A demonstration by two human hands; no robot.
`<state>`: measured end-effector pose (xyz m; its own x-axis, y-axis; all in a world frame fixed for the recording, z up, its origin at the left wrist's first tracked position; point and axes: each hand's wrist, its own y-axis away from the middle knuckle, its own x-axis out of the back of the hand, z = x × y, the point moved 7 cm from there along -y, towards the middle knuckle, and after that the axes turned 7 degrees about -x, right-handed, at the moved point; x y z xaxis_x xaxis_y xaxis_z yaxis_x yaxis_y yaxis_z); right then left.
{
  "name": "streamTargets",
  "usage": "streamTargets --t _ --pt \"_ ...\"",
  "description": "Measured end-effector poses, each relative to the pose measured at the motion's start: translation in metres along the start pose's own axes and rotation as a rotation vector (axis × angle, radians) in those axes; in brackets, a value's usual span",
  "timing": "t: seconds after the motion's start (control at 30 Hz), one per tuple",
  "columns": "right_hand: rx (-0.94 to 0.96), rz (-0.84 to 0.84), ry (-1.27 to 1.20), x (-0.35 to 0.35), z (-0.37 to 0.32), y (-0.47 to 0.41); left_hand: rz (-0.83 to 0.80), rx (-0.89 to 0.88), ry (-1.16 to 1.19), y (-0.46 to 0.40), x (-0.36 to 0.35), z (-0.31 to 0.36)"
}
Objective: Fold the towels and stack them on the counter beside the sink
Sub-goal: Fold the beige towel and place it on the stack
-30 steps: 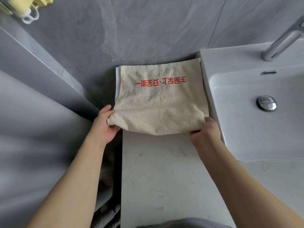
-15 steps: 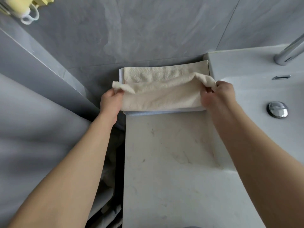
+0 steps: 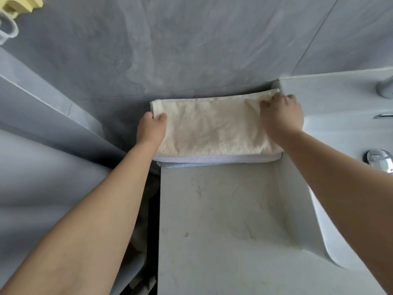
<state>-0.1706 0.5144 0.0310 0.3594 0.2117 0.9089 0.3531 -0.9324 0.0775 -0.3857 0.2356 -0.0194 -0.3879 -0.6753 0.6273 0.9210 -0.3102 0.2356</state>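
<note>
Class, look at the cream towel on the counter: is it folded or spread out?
Folded. The cream towel lies as a narrow doubled band atop a pale stack, both hands on its ends.
</note>
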Motion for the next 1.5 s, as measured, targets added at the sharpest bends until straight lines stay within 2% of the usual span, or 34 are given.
streamTargets --t 0.07,0.27,0.5,0.57,0.6,0.7,0.77,0.83,0.97,1.1,1.23,1.43,1.5 --pt "0.139 0.117 0.182 0.007 -0.006 -0.010 0.070 -0.049 -0.036 -0.002 0.001 0.002" --pt "0.176 0.185 0.336 0.009 0.006 -0.036 0.175 -0.095 -0.077 0.005 -0.003 -0.003" --pt "0.074 0.185 0.233 -0.003 0.003 -0.031 0.233 -0.127 -0.091 0.000 -0.001 0.005" --pt "0.131 0.182 0.147 -0.007 -0.008 -0.009 0.221 -0.125 -0.086 -0.001 -0.003 0.006" --pt "0.225 0.179 0.131 -0.014 -0.017 0.009 0.219 -0.127 -0.078 0.000 -0.003 0.006" --pt "0.465 0.011 0.240 -0.052 -0.037 0.058 0.231 -0.131 -0.051 0.001 -0.001 0.012" --pt "0.432 -0.133 0.295 -0.076 -0.025 0.061 0.205 -0.105 -0.062 0.001 0.001 0.012" --pt "0.413 -0.183 0.289 -0.088 -0.014 0.053 0.138 -0.053 -0.072 0.003 0.001 0.009" --pt "0.455 -0.189 0.275 -0.093 -0.014 0.043 0.038 0.079 -0.218 0.009 0.000 0.001" --pt "0.457 -0.208 0.261 -0.094 -0.014 0.041 0.014 0.027 -0.221 0.011 -0.010 0.007" --pt "0.490 -0.203 0.261 -0.090 -0.016 0.037 0.145 -0.022 -0.172 0.005 -0.002 0.014" --pt "0.448 -0.162 0.383 -0.080 -0.001 0.015 0.179 0.022 -0.332 0.007 -0.007 0.000" --pt "0.449 -0.155 0.399 -0.080 -0.001 0.014 0.237 0.005 -0.391 0.013 -0.009 0.004"
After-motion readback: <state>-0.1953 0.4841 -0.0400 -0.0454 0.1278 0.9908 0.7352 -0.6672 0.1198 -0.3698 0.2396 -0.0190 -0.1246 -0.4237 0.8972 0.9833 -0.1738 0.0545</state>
